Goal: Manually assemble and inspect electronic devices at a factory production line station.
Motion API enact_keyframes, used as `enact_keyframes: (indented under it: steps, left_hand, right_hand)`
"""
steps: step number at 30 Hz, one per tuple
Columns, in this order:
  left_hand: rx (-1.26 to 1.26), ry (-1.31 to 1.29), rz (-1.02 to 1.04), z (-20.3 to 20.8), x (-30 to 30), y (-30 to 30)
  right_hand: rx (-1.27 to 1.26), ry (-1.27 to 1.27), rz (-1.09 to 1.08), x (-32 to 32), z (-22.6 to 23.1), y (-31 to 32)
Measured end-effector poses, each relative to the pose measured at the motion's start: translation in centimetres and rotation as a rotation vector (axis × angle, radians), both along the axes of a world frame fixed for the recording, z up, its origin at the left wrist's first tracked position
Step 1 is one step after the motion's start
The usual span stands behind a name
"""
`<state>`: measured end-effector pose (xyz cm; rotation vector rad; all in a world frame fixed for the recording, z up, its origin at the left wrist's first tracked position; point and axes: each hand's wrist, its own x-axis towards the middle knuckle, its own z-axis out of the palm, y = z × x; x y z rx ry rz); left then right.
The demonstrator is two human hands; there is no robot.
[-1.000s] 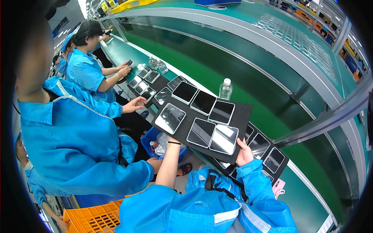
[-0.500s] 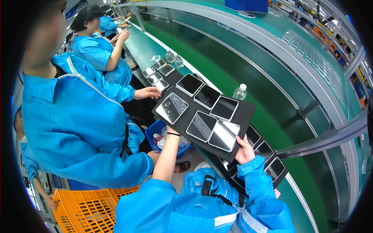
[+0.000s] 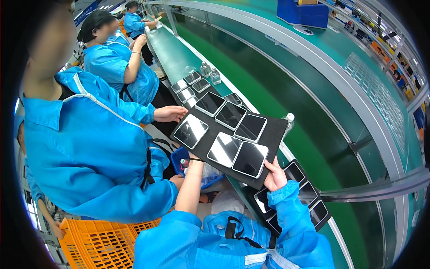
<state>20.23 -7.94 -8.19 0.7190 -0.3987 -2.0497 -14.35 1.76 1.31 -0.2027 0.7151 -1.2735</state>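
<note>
A black board (image 3: 274, 136) is tilted in front of me, carrying several flat, pale-framed devices with dark glossy screens, such as a device (image 3: 250, 159) at its near right corner. My right hand (image 3: 275, 175) grips the board's right edge, thumb on top beside that device and the other fingers out of sight. My left hand (image 3: 194, 157) goes under the near edge, below the leftmost device (image 3: 191, 131); its fingers are hidden beneath the board. A co-worker's hand (image 3: 170, 113) is at the board's far left corner; whether it touches cannot be made out.
Beyond the board, a green bench (image 3: 177, 49) holds more devices (image 3: 186, 94) and clear bottles (image 3: 215, 76). Other devices (image 3: 309, 193) lie on the bench to my right. A blue bin (image 3: 208, 179) and an orange crate (image 3: 96, 242) stand below. A metal post (image 3: 371, 190) juts in at right.
The board has shifted slightly left in view with both my hands on it, and reflections on its screens have changed. The co-worker's hand stays by its far left corner.
</note>
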Motion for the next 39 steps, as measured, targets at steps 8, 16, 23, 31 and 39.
enact_keyframes:
  steps: [8,16,23,31,39]
  left_hand:
    - [0.084,-0.129,-0.075,-1.7,4.2,-4.4]
    - [0.141,-0.260,-0.185,-7.2,15.1,-4.8]
    - [0.199,-0.398,-0.292,-11.9,45.3,13.8]
    - [0.231,-0.509,-0.363,-12.3,28.1,-19.3]
    - [0.237,-0.659,-0.400,-13.1,28.1,-28.0]
  right_hand:
    - [-0.013,0.007,0.045,2.4,-2.4,-6.1]
    - [0.034,0.051,0.045,6.5,-5.5,-13.7]
    - [-0.020,0.159,0.171,8.8,-6.6,-21.1]
    - [0.000,0.192,0.207,15.1,-10.2,-27.6]
    - [0.035,0.178,0.160,18.9,-13.6,-32.1]
